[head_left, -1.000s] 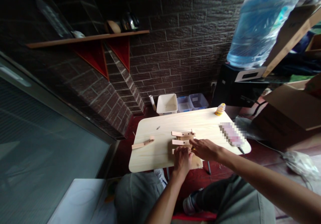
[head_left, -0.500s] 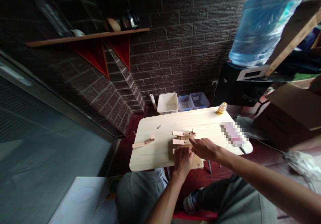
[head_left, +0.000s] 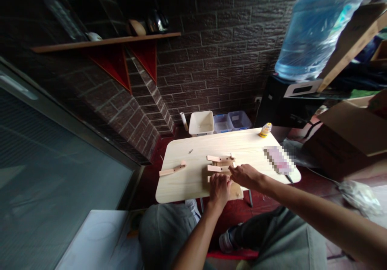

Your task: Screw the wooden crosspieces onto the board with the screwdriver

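Left hand (head_left: 220, 187): curled over the nearest of the bent wooden strips (head_left: 216, 168); I can't tell if it grips it.
Right hand (head_left: 246, 174): fingers bunched close beside the left hand; what they hold is hidden, so I can't tell.
Wooden board (head_left: 235, 192): under the strips, at the front edge of the tabletop (head_left: 184, 189), right of the middle.
Lone strip (head_left: 173, 169): near the left edge.
Little bits (head_left: 190, 151): toward the back left corner.
Yellow bottle (head_left: 265, 130): at the back right corner.
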Demonstrator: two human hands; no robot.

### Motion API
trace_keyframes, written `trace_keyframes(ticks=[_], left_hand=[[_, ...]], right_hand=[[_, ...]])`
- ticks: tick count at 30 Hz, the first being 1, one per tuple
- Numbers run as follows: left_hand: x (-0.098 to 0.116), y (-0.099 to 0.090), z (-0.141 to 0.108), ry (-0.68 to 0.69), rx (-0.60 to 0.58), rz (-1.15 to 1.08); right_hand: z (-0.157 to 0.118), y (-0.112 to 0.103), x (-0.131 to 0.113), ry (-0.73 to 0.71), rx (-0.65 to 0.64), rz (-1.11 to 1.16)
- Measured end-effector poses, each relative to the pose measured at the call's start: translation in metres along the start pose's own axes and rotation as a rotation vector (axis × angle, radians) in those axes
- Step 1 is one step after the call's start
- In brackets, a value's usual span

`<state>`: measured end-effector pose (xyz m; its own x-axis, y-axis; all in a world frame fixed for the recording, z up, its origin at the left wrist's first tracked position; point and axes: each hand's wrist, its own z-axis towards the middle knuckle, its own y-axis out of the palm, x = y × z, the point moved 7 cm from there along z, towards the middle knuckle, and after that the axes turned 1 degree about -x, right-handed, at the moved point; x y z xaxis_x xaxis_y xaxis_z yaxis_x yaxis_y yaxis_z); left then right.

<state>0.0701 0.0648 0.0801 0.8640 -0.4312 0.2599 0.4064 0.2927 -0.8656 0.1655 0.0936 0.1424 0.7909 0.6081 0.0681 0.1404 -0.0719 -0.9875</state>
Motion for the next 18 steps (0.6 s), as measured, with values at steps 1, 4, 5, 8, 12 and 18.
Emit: trace_keyframes(ticks=[1,4,5,8,12,18], left_hand=[[0.000,0.000,0.000,-0.002,-0.003,-0.001],[-0.001,0.002,0.000,-0.009,-0.018,-0.005],[-0.001,0.002,0.000,-0.012,-0.022,-0.003],[-0.003,0.004,0.000,-0.017,-0.033,0.009],[-0.003,0.006,0.001,-0.006,-0.030,0.006],[0.000,0.008,0.002,-0.006,-0.063,-0.007]], right_hand=[[0.000,-0.001,0.000,0.002,-0.003,0.003],[-0.001,-0.004,-0.004,-0.070,0.019,0.010],[0.000,-0.004,-0.005,-0.103,0.030,0.010],[0.002,0.001,-0.005,-0.177,0.039,0.026],[0.007,0.012,-0.001,-0.177,-0.007,0.053],[0.009,0.013,0.002,-0.098,-0.003,-0.030]])
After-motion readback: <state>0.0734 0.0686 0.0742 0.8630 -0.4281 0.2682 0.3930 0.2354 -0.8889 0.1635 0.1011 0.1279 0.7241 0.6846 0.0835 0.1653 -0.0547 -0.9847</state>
